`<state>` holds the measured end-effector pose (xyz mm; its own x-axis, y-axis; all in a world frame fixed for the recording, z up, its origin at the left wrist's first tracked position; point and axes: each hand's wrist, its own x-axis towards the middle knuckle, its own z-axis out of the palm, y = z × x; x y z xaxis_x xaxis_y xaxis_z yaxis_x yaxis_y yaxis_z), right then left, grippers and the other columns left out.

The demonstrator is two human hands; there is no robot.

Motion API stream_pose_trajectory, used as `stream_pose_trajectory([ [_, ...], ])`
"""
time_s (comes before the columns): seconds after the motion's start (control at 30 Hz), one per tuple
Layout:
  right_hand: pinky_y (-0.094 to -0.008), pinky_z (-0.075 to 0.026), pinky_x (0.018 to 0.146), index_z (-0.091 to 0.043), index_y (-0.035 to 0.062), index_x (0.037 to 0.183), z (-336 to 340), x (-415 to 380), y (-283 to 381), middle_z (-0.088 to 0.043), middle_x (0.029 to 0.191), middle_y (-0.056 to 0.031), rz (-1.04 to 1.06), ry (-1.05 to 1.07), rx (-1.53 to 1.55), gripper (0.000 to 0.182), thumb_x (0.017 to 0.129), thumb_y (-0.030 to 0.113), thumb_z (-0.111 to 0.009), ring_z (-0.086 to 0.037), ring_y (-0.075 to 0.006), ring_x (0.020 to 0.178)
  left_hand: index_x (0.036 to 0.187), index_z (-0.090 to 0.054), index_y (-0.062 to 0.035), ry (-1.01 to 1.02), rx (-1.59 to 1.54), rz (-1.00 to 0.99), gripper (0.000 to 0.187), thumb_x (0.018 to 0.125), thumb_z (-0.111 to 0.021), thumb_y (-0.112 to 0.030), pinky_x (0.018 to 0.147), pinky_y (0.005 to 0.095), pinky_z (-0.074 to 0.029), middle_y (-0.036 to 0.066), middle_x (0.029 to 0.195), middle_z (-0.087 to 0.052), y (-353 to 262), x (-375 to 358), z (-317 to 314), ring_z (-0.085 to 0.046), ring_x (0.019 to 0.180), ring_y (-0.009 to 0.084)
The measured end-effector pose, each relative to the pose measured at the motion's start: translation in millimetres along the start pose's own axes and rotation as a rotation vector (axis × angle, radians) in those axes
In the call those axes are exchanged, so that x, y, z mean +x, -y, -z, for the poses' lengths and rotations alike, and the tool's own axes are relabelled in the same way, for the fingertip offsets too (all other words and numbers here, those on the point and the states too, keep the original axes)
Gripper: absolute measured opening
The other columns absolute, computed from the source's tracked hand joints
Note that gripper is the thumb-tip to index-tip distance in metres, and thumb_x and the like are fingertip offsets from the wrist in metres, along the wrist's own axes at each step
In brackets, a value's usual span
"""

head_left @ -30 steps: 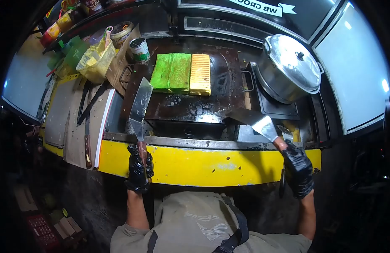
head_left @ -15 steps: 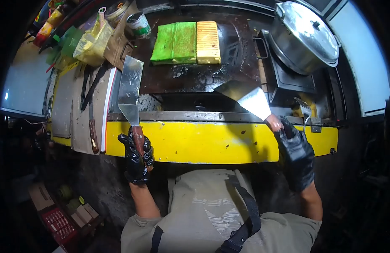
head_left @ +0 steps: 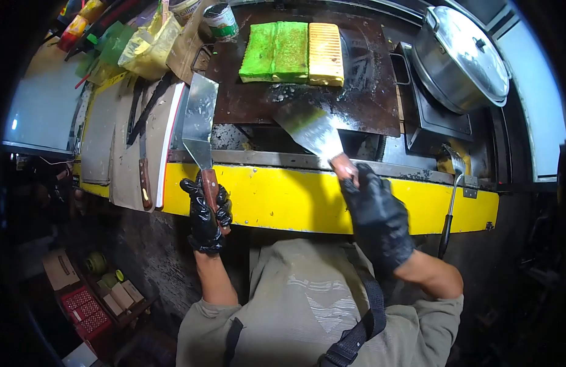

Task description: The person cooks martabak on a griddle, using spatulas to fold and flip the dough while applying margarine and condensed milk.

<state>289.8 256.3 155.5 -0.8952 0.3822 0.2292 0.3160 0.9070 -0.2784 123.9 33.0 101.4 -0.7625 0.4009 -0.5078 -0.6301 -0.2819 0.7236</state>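
My left hand (head_left: 206, 214), in a black glove, is closed round the wooden handle of a metal spatula (head_left: 200, 113) that points up and away over the griddle's left edge. In a black glove too, my right hand (head_left: 378, 217) grips the handle of a wider spatula (head_left: 316, 137). Its blade reaches over the front edge of the dark griddle (head_left: 368, 92). Farther back on the griddle lie green bread slabs (head_left: 274, 52), side by side with a yellow ridged slab (head_left: 325, 54). Both blades are apart from the bread.
A lidded metal pot (head_left: 463, 58) stands on a burner at the right. A fork-like tool (head_left: 452, 205) hangs over the yellow front panel (head_left: 271, 199). A knife (head_left: 144, 177) lies on a board at the left, below a plastic tub (head_left: 150, 49) and a can (head_left: 220, 23).
My right hand has swung left with its spatula, bringing the blade toward the griddle's middle front. The left hand keeps its spatula in nearly the same pose. The whole view has shifted slightly.
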Motion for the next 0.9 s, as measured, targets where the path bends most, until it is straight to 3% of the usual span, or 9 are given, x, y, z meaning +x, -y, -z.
stream_pose_trajectory([
  [0.03,-0.0386,-0.048,0.051,-0.051,-0.0039,0.106,-7.1,10.1,9.0,-0.058,0.082,-0.0201,-0.242,0.109,0.148,0.034,0.091,0.027,-0.05,-0.059,-0.0316,0.062,0.099,-0.054,-0.0133,0.044,-0.016,-0.012,0.048,0.087,-0.041,-0.058,0.034,0.0159,-0.035,-0.003,0.061,-0.051,-0.5,1.7,-0.3,-0.044,0.04,0.0053],
  [0.1,-0.0381,-0.047,0.049,-0.051,-0.0032,0.104,-37.9,24.4,-3.2,-0.056,0.077,-0.0194,0.092,-0.042,-0.047,0.033,0.09,0.026,-0.051,-0.059,-0.0312,0.06,0.101,-0.054,-0.0129,0.046,-0.027,-0.002,0.049,0.087,-0.041,-0.058,0.034,0.0158,-0.035,-0.003,0.061,-0.052,-3.3,-0.9,-1.7,-0.045,0.041,0.0051],
  [0.3,-0.0371,-0.046,0.044,-0.052,0.0007,0.105,7.4,4.5,12.9,-0.056,0.073,-0.0149,0.111,0.017,-0.249,0.028,0.091,0.025,-0.049,-0.057,-0.0295,0.053,0.107,-0.054,-0.0117,-0.011,-0.013,-0.042,0.05,0.089,-0.04,-0.056,0.034,0.0161,-0.033,-0.004,0.062,-0.051,-9.2,-10.4,11.2,-0.043,0.041,0.0041],
  [0.37,-0.0372,-0.046,0.043,-0.052,0.0002,0.103,-12.8,16.0,16.2,-0.055,0.073,-0.0155,-0.159,0.103,0.032,0.027,0.092,0.024,-0.047,-0.057,-0.0296,0.054,0.106,-0.054,-0.0117,-0.024,-0.002,-0.07,0.049,0.089,-0.04,-0.055,0.034,0.0154,-0.033,-0.004,0.063,-0.051,-8.8,-7.3,11.2,-0.043,0.041,0.0034],
  [0.47,-0.0392,-0.045,0.045,-0.051,0.0002,0.103,-41.3,27.9,4.1,-0.054,0.071,-0.0158,-0.064,-0.109,0.163,0.03,0.09,0.028,-0.05,-0.057,-0.0314,0.053,0.106,-0.054,-0.0118,0.016,-0.04,-0.039,0.048,0.089,-0.04,-0.055,0.035,0.0145,-0.032,-0.005,0.063,-0.051,-10.6,-5.9,10.8,-0.042,0.042,0.0025],
  [0.7,-0.0374,-0.044,0.045,-0.05,-0.0024,0.106,-23.0,20.2,22.1,-0.054,0.078,-0.0138,-0.072,0.082,0.047,0.029,0.089,0.022,-0.051,-0.054,-0.028,0.054,0.105,-0.056,-0.0133,0.006,-0.059,-0.077,0.048,0.089,-0.041,-0.056,0.035,0.0137,-0.03,-0.006,0.064,-0.051,-12.4,-2.6,26.8,-0.041,0.041,0.0026],
  [0.77,-0.0348,-0.046,0.047,-0.049,-0.0046,0.105,-42.9,36.5,7.3,-0.054,0.083,-0.0172,0.134,-0.046,0.115,0.024,0.09,0.014,-0.048,-0.056,-0.0288,0.059,0.104,-0.056,-0.0136,0.043,-0.102,-0.064,0.048,0.089,-0.041,-0.056,0.036,0.0138,-0.029,-0.007,0.063,-0.051,-16.2,-3.8,27.5,-0.041,0.041,0.0025],
  [0.87,-0.0371,-0.047,0.048,-0.05,-0.0019,0.107,-9.3,30.0,18.2,-0.056,0.085,-0.019,0.021,0.066,0.016,0.024,0.091,0.015,-0.046,-0.057,-0.0316,0.061,0.11,-0.055,-0.0133,-0.058,-0.052,-0.047,0.052,0.088,-0.039,-0.058,0.035,0.0139,-0.029,-0.007,0.063,-0.052,-21.0,-8.8,30.1,-0.04,0.04,0.0019],
  [0.9,-0.0396,-0.047,0.049,-0.051,0.0017,0.107,-5.6,28.4,15.0,-0.057,0.079,-0.0185,0.274,-0.021,-0.158,0.026,0.091,0.021,-0.047,-0.059,-0.033,0.062,0.11,-0.055,-0.0133,-0.065,-0.062,-0.056,0.052,0.088,-0.039,-0.058,0.035,0.0139,-0.029,-0.007,0.063,-0.052,-20.9,-8.6,35.7,-0.04,0.04,0.0019],
])
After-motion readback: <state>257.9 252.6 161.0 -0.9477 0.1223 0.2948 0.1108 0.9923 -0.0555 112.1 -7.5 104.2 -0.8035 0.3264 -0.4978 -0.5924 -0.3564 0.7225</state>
